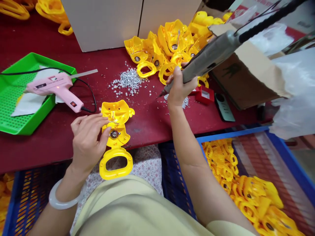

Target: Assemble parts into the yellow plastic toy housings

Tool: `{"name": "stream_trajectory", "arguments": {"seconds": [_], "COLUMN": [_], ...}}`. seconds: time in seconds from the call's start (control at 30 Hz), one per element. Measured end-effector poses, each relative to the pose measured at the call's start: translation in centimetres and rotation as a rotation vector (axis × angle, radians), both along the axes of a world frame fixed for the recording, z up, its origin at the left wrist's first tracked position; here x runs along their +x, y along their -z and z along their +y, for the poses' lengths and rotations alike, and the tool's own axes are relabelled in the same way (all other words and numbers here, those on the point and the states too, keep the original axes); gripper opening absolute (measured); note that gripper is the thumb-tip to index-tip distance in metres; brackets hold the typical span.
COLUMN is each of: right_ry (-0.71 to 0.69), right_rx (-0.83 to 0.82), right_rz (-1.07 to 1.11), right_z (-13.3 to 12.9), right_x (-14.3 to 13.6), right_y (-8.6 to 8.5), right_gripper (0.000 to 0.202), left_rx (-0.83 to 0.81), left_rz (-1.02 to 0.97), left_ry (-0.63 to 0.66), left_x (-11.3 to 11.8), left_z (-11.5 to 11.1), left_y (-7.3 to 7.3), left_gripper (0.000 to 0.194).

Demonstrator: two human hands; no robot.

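The left hand [90, 141] is closed on the left edge of the yellow shell [115, 113], which lies partly over the table's [142, 126] near edge. The right hand [178, 87] clamps the grey driver [211, 54], its tip right of the shell. Left of the shell are 1 pink glue gun [57, 87] and 1 green tray [49, 113]; beyond it, silver bits [129, 80]; farther right, 1 phone [224, 107].
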State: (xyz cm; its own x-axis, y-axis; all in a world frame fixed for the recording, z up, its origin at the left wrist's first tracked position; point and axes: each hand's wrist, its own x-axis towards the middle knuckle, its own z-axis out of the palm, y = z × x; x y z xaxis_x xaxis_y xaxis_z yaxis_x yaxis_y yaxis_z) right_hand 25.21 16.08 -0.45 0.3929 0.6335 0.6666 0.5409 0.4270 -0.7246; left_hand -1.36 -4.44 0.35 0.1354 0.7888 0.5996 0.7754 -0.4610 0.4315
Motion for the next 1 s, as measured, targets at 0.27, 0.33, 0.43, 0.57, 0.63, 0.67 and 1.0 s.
{"name": "stream_trajectory", "arguments": {"seconds": [0.27, 0.33, 0.43, 0.57, 0.63, 0.67, 1.0], "right_ry": [-0.179, -0.374, -0.670, -0.736, -0.739, -0.746, -0.792], "right_rx": [0.077, 0.077, -0.076, -0.210, -0.213, -0.202, -0.116], "right_rz": [0.354, 0.440, 0.403, 0.286, 0.256, 0.248, 0.199], "right_z": [-8.0, -11.7, -16.7, -20.5, -21.0, -21.1, -21.8], "right_x": [-2.5, -3.0, -3.4, -3.7, -3.9, -3.9, -4.9], "right_y": [-5.5, -7.2, -9.5, -11.2, -11.2, -11.2, -10.8], "right_gripper": [0.015, 0.015, 0.011, 0.012, 0.014, 0.015, 0.030], "left_rx": [0.039, 0.016, -0.043, -0.112, -0.108, -0.096, -0.058], "left_rz": [-0.018, -0.029, -0.071, -0.142, -0.159, -0.164, -0.142], "left_ry": [0.012, 0.070, 0.179, 0.294, 0.301, 0.294, 0.214], "left_x": [1.1, 2.0, 3.4, 4.3, 4.3, 4.2, 3.7], "left_z": [-1.4, -1.9, -2.4, -3.0, -3.4, -3.6, -4.7], "left_y": [-1.2, -1.4, -1.7, -1.8, -1.8, -1.8, -1.4], "left_gripper": [0.022, 0.023, 0.028, 0.020, 0.011, 0.009, 0.012]}}
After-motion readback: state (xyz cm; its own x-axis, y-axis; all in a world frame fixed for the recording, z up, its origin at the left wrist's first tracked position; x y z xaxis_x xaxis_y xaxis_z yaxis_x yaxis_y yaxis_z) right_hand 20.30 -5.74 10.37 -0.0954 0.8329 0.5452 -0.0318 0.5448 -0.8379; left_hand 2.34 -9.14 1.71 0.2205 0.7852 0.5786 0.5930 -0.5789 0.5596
